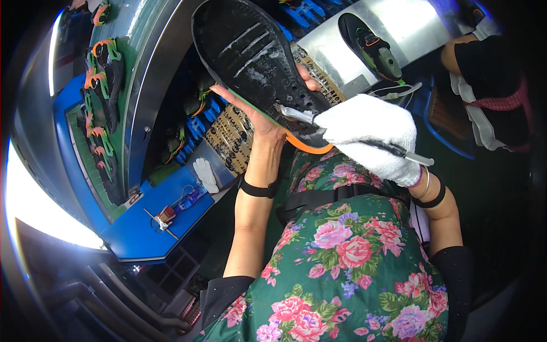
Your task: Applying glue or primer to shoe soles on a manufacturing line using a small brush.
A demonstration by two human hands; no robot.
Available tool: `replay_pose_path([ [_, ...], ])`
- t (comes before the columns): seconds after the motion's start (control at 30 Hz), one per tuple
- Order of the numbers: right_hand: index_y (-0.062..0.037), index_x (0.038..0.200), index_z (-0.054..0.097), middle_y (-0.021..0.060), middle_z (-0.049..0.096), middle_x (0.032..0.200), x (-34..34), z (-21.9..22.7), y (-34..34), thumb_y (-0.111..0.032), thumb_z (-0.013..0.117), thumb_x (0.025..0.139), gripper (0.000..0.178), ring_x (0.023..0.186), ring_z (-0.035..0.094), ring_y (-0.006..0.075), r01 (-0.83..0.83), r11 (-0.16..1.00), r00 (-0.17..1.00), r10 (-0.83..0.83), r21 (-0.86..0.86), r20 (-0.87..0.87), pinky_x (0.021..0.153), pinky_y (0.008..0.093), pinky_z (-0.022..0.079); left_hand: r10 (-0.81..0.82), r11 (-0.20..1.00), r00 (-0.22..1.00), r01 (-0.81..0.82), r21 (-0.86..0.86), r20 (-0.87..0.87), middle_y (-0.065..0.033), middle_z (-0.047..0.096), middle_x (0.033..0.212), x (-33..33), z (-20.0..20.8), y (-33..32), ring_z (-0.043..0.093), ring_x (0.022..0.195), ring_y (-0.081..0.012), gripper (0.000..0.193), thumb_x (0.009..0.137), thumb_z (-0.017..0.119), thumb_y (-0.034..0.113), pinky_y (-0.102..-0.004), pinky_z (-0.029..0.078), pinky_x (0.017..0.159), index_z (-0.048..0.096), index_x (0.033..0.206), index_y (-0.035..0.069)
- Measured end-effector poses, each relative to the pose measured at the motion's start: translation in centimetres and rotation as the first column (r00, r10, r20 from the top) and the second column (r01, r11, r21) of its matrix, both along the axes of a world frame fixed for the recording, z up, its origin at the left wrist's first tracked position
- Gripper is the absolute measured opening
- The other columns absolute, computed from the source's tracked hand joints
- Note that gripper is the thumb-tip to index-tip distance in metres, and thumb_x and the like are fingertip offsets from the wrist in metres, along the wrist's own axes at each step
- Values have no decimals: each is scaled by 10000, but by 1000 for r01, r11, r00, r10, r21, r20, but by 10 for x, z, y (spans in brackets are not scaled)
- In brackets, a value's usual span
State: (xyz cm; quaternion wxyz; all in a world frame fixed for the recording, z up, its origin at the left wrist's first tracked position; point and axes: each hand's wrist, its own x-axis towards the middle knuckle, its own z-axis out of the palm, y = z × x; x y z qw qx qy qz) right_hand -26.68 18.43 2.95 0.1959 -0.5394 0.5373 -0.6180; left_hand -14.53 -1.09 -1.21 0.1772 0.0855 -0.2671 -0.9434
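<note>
My bare left hand (263,121) holds up a black shoe sole (242,48) with an orange and green edge. Its thumb lies along the near side, and its fingertips curl over the far side. White streaks and wet smears mark the sole's upward face. A white knitted glove covers my right hand (370,134), which is closed round a brush (296,114). The whitish brush head meets the narrower part of the sole, and the handle's end sticks out past the wrist. Below the sole, my floral apron fills the view.
Several black, green and orange shoe uppers (102,85) lie on a green belt at left. A blue table (134,236) carries a blue bottle and a spare glove (205,175). One shoe (370,48) rests on the metal surface ahead. Another person (484,80) is at the right.
</note>
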Motion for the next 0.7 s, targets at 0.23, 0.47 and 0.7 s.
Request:
replay_pose_path([
  [0.23, -56, 974, 795, 137, 780, 1019, 7, 2, 2, -1, 810, 752, 228, 925, 753, 286, -55, 998, 997, 56, -21, 59, 795, 375, 589, 8, 1000, 999, -8, -11, -33, -187, 647, 1037, 0, -1, -2, 601, 873, -300, 1315, 614, 308, 1092, -465, 471, 862, 588, 1237, -32],
  [0.47, -59, 968, 789, 137, 779, 1015, 11, -2, 4, 6, 805, 752, 226, 910, 753, 282, 46, 997, 991, -54, -62, -124, 778, 373, 592, 44, 998, 999, -44, -42, -8, -193, 637, 1028, -3, -2, -4, 597, 883, -307, 1321, 608, 337, 1089, -468, 472, 866, 575, 1252, -39],
  [0.7, -76, 1007, 795, 114, 781, 1042, 9, -2, 7, -12, 797, 752, 263, 939, 750, 297, 51, 999, 997, -50, -14, 65, 802, 378, 590, 58, 998, 998, -58, -14, 3, -180, 629, 1011, -6, -4, 0, 587, 889, -301, 1307, 611, 328, 1092, -459, 466, 876, 603, 1175, -55],
])
